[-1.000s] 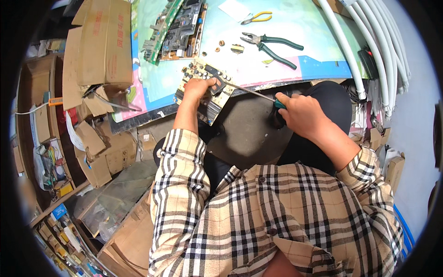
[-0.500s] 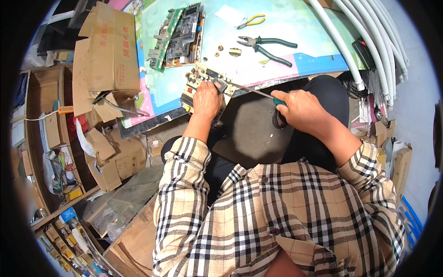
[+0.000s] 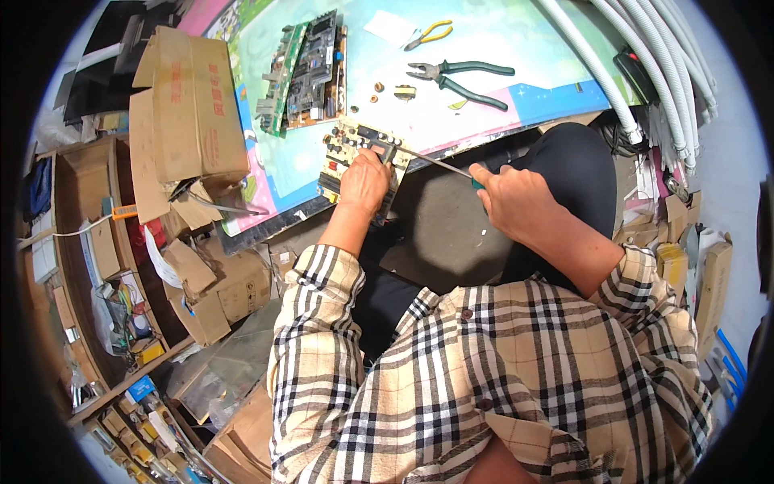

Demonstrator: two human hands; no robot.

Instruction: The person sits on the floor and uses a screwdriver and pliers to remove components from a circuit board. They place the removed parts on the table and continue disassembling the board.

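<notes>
My left hand grips a cream circuit board at the table's front edge, its fingers bent over the components near a dark rectangular part. The fist of my right hand is round the teal handle of a screwdriver, whose long shaft reaches leftward to that board; its tip is too small to make out. Beyond the board lie small copper-coloured rings, a yellowish component, green-handled pliers and small yellow-handled pliers.
Stacked circuit boards lie on the patterned table mat at the back left. A cardboard box sits beside them. White corrugated hoses hang over the right side. Cluttered wooden shelves stand at left, and my knees are below the table edge.
The view has shifted slightly, with the left-side things lower in the picture. My left wrist has swung right. The screwdriver still reaches the board, with my right hand on it throughout.
</notes>
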